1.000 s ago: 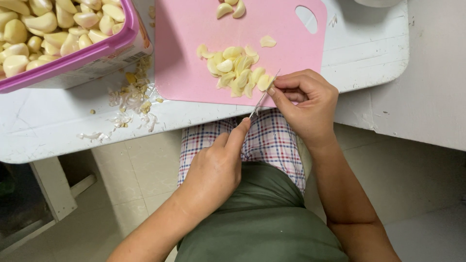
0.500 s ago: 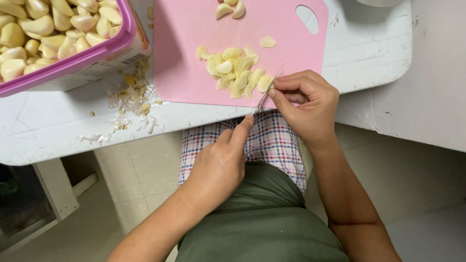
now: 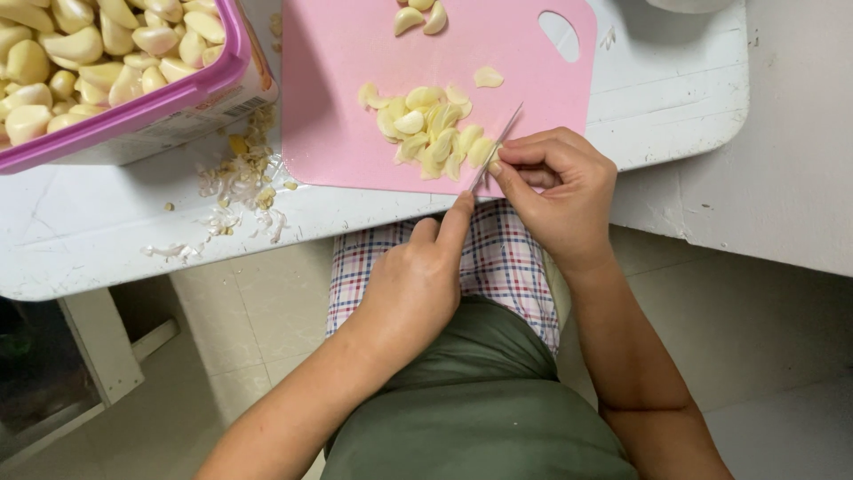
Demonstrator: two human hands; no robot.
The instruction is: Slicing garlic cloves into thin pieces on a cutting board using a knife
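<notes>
My left hand (image 3: 413,280) is closed around a small knife (image 3: 498,147), with the forefinger stretched along the blade's back and the handle hidden in the fist. The blade points up and to the right over the near edge of a pink cutting board (image 3: 346,98). My right hand (image 3: 560,187) pinches a peeled garlic clove (image 3: 484,153) against the blade, at the right side of a pile of cut garlic pieces (image 3: 426,129). Two more cloves (image 3: 418,18) lie at the board's far edge.
A purple-rimmed plastic tub (image 3: 178,102) full of peeled garlic cloves stands at the far left on the white table (image 3: 666,98). Garlic skins and trimmings (image 3: 235,191) lie scattered beside the board. Below the table edge are my checked shorts, green shirt and a tiled floor.
Both hands stay almost where they were, with the knife and clove still held at the pile's edge. The view has shifted slightly.
</notes>
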